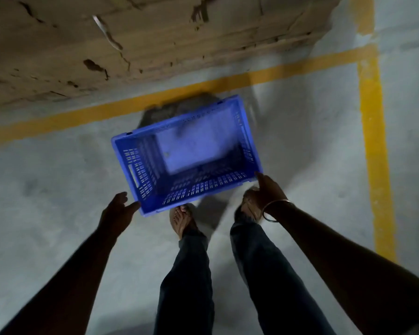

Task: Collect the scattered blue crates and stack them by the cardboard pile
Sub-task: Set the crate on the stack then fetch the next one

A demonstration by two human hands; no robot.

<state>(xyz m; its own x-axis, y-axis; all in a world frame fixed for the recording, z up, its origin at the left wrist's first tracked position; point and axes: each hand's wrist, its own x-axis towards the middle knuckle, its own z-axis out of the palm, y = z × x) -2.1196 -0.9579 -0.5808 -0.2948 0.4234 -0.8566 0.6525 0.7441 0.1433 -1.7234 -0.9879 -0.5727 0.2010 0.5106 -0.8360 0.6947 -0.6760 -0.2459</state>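
We look straight down at our own arms, legs and sandalled feet on a grey concrete floor (58, 189). A single blue crate (186, 153), empty and open side up, is between our hands, just in front of our toes. It is blurred, and a dark shadow lies under its far edge, so we judge it is not yet settled flat on the floor; we cannot tell for certain.

Our left hand (117, 211) is at the crate's near left corner, fingers loosely curled with the tips at the rim; whether they grip or only touch is too dim to tell. Our right hand (264, 192), with a bangle (276, 209) at the wrist, reaches to the near right corner, one finger pointing up along the rim. Its hold is also unclear.

Beyond the crate, a yellow line (82, 117) crosses the floor, and past it rises the cardboard pile (131, 44), torn at the edges. The crate is near the pile but apart from it.

To do this step well, we would lower the crate evenly, keep it square to the pile, and keep our toes back from its near edge. Setting it level matters, since later crates must nest on it without tipping.
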